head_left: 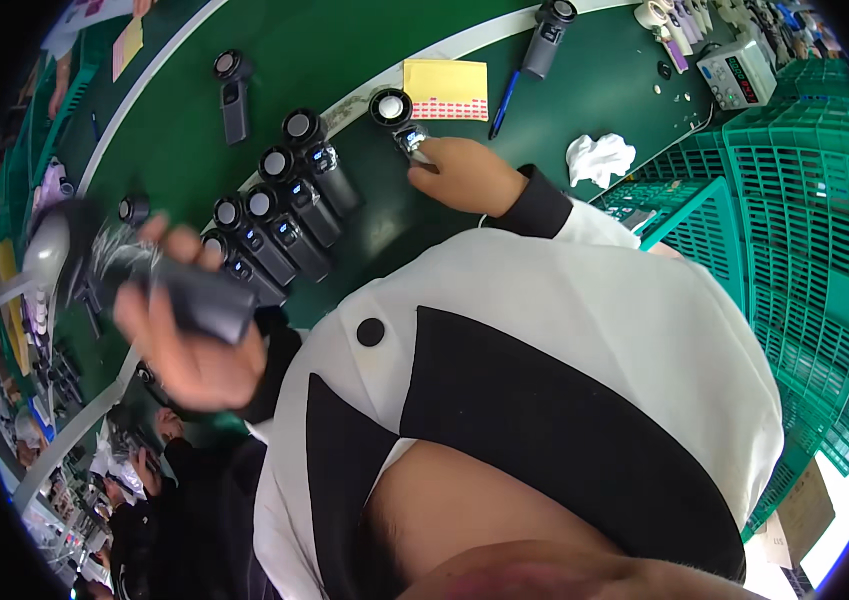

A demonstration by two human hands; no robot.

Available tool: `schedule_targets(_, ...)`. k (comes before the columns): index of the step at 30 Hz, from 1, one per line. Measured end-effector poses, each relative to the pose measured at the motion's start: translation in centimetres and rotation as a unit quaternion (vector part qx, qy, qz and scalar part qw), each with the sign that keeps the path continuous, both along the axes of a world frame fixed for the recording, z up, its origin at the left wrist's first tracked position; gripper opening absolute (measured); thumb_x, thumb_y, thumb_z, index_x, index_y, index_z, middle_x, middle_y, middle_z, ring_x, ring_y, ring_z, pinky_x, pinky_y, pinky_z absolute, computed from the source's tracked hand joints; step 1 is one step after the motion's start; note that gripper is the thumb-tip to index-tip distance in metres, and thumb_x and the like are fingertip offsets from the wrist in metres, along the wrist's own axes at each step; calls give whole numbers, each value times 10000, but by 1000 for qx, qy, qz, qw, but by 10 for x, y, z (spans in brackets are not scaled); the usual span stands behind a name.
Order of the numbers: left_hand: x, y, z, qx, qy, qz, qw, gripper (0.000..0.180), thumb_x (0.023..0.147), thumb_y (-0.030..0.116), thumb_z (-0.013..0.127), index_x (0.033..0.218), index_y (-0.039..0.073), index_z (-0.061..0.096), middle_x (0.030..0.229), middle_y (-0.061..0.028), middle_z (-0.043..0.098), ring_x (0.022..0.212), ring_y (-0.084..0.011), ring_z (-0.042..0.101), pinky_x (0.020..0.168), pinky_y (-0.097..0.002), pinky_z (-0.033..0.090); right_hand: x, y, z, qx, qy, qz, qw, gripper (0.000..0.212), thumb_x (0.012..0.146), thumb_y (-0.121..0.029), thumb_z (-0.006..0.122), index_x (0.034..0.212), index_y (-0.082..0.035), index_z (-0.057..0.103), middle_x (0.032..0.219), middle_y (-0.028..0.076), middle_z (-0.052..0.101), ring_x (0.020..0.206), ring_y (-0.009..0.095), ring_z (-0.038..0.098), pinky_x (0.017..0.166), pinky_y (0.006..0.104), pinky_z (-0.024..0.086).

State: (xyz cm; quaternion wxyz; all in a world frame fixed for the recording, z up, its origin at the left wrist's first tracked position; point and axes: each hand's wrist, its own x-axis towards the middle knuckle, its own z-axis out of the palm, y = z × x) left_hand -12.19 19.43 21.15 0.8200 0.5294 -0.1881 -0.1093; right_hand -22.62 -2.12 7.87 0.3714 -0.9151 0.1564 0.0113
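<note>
My left hand (189, 350), smeared by motion, is closed round the dark body of a handheld fan (209, 300). Its blurred round head points left, and something clear and shiny, like plastic film, shows near it. My right hand (469, 175) is wrapped round a second handheld fan (390, 106) on the green table, thumb beside its lit display; most of that body is hidden under the fingers. Between my hands several dark grey handheld fans (289, 235) lie in a slanting row, round heads away from me, small displays lit.
Beyond my right hand lie a yellow card (446, 82), a blue pen (504, 105) and another fan (548, 40). Crumpled white tissue (599, 158) and a power supply (737, 75) sit to the right, near green crates (794, 220). A lone fan (232, 97) lies far left.
</note>
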Motion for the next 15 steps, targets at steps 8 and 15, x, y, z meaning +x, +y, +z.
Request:
schedule_targets(8,115,-179,-171,9,330,-246,911,231,794,44,480,991,-71,449,1001,-175,538,851,-256,556,752,-351,478,-4,0,-37,-104,93,-108,984,415,690,-354,627,874,-12,478,813,171,544,727,333,585,604,419,475)
schedule_targets(15,131,-216,-188,167,487,-64,855,238,782,92,535,931,-66,437,962,-218,537,821,-307,572,712,-354,518,22,-21,-57,11,148,-115,982,574,654,-435,629,915,54,477,842,231,572,784,355,571,700,401,449)
